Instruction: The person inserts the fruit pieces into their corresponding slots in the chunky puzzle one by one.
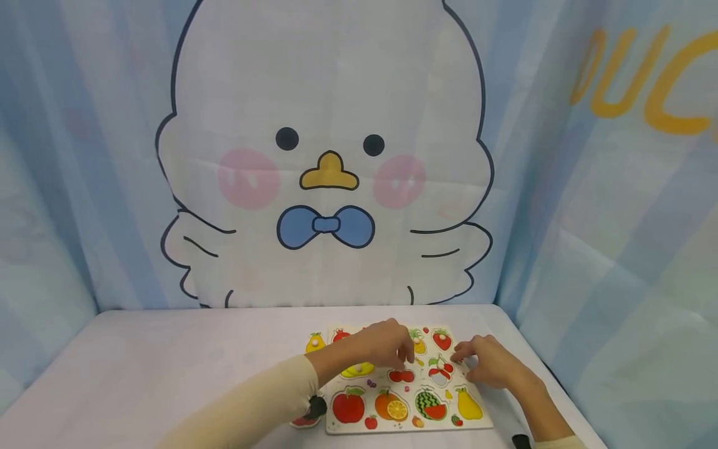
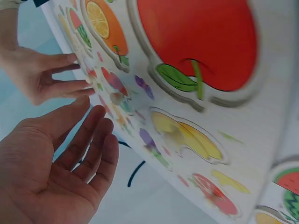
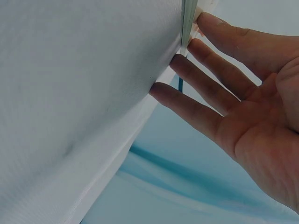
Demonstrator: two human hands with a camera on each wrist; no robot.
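Note:
A white fruit puzzle board point(image 1: 404, 425) lies flat on the table, with pictures such as a red apple point(image 1: 348, 408), an orange point(image 1: 387, 405) and a watermelon point(image 1: 430, 404). My left hand point(image 1: 387, 344) reaches across its middle, fingers bent down just above the red cherries point(image 1: 401, 376). Nothing shows between the thumb and loosely bent fingers of this hand point(image 2: 70, 154) in the left wrist view. At the board's right edge is my right hand point(image 1: 493, 363), fingers spread. The right wrist view has the fingertips point(image 3: 161, 88) right at the table and board edge point(image 3: 188, 23).
Left of the board lie a yellow fruit piece point(image 1: 315, 342) and a watermelon piece point(image 1: 305, 422), partly behind the left sleeve point(image 1: 252, 399). The white tabletop point(image 1: 168, 362) spreads to the left. A curtain point(image 1: 325, 274) with a printed duck hangs behind the table.

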